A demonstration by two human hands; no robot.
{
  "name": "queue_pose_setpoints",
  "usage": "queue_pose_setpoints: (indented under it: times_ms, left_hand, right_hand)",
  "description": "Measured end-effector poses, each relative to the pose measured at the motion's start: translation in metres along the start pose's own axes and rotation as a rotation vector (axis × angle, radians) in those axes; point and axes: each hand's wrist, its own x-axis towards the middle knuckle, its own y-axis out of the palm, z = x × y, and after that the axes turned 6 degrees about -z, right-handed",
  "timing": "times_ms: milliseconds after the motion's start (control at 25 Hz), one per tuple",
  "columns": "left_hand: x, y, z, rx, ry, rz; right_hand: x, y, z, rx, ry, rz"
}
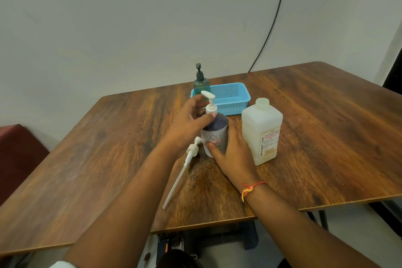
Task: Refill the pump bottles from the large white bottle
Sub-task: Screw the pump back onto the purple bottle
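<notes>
A white pump bottle [215, 135] with a purplish top and a white pump head [209, 102] stands mid-table. My right hand [230, 154] wraps its lower body from the right. My left hand [189, 122] holds the collar below the pump, thumb across the bottle's shoulder. To the right stands the large white bottle [261, 130], uncapped and upright. A loose white pump with a long dip tube [180, 174] lies on the table to the left of the bottle. A teal pump bottle [201, 82] with a dark pump stands at the back.
A light blue perforated basket [230, 98] sits behind the bottles. The wooden table [326, 137] ends near me at its front edge. A black cable [274, 17] hangs down the wall. A dark red seat [17, 150] is at left.
</notes>
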Motion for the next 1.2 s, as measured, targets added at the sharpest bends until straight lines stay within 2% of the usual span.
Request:
queue_pose_setpoints:
  times_ms: [120,200,520,760,920,1040,1120,1200]
  left_hand:
    - [0.003,0.01,0.003,0.009,0.04,-0.162]
    - [0.004,0.012,0.005,-0.006,0.044,-0.192]
    - [-0.002,0.005,-0.01,0.102,0.016,0.022]
    - [0.006,0.011,0.002,0.048,0.039,-0.187]
    - [0.003,0.001,0.003,-0.023,-0.008,-0.078]
    - [0.002,0.005,-0.001,0.025,0.0,-0.013]
    - [0.006,0.013,0.001,0.043,0.001,-0.028]
    - [0.007,0.019,0.007,0.0,-0.003,-0.128]
  right_hand:
    - [0.0,-0.001,0.001,0.005,0.011,0.004]
    - [0.0,-0.002,0.001,0.015,0.007,0.002]
    - [0.001,0.001,0.0,-0.003,0.002,0.003]
    - [0.001,-0.002,0.0,0.014,-0.007,0.008]
    - [0.002,-0.001,-0.002,0.016,-0.022,0.001]
    - [0.002,-0.001,-0.002,0.011,-0.009,0.005]
    - [0.001,-0.001,0.0,0.024,-0.016,-0.001]
    - [0.001,-0.003,0.001,0.038,-0.032,-0.004]
